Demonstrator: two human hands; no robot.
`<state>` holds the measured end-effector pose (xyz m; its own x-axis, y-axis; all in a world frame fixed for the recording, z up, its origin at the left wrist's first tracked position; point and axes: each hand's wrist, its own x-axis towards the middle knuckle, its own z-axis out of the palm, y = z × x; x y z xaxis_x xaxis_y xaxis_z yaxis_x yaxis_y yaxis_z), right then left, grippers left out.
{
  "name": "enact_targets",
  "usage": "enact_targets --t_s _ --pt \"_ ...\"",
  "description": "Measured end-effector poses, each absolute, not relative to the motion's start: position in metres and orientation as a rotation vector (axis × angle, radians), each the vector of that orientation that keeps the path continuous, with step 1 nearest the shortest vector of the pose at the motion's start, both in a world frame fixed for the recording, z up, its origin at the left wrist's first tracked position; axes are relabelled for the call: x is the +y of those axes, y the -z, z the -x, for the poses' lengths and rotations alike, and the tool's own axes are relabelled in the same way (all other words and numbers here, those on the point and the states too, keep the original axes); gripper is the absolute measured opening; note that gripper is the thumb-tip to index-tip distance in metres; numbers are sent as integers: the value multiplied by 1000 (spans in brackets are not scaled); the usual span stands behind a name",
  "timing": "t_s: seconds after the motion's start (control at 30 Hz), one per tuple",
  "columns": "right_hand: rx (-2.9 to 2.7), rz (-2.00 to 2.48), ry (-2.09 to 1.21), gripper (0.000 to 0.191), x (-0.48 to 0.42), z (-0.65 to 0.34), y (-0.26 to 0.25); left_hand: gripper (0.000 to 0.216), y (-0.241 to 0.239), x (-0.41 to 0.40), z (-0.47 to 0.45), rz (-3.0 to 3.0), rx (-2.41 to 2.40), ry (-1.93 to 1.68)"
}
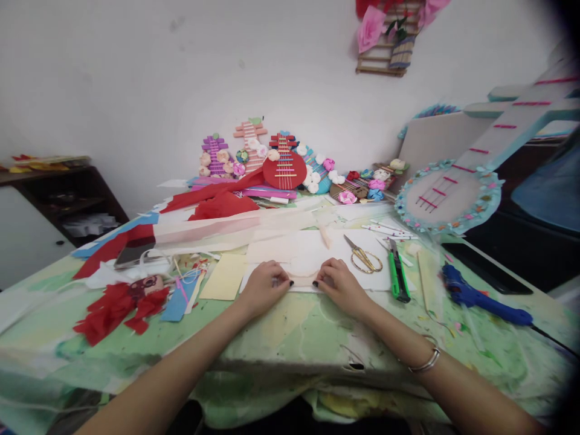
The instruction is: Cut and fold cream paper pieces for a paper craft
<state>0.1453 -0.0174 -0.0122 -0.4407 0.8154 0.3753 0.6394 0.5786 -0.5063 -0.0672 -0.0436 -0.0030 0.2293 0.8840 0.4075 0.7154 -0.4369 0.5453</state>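
Between my two hands a narrow strip of pale peach paper (302, 281) is stretched over a white sheet (339, 237). My left hand (266, 285) pinches its left end, and my right hand (341, 285) pinches the other end. Gold-handled scissors (365, 260) lie just beyond my right hand, with a green utility knife (399, 279) to their right. A small curled piece of pale paper (325, 234) rests on the sheet farther back. Left of my left hand lies a yellow card (223, 277).
At right are a blue glue gun (480, 297), a black phone-like slab (489, 269) and a large pale-blue lute-shaped craft (448, 196). Red crepe paper (120, 308) lies at left. Several small lute-shaped crafts, one red (284, 169), stand along the wall.
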Motion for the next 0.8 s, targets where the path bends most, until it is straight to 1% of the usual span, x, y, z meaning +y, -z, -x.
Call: enact_targets --t_s 0.3,0.6,0.8 --pt "-2146 1340 -494 8 -20 -140 2 6 5 -40 63 -2157 1594 -926" --pt "-2128 1335 -516 8 -20 -139 3 11 11 -35 62 -2229 1637 -874" --pt "-2143 1335 -457 7 -19 -137 3 10 9 -35 59 -2227 1686 -835"
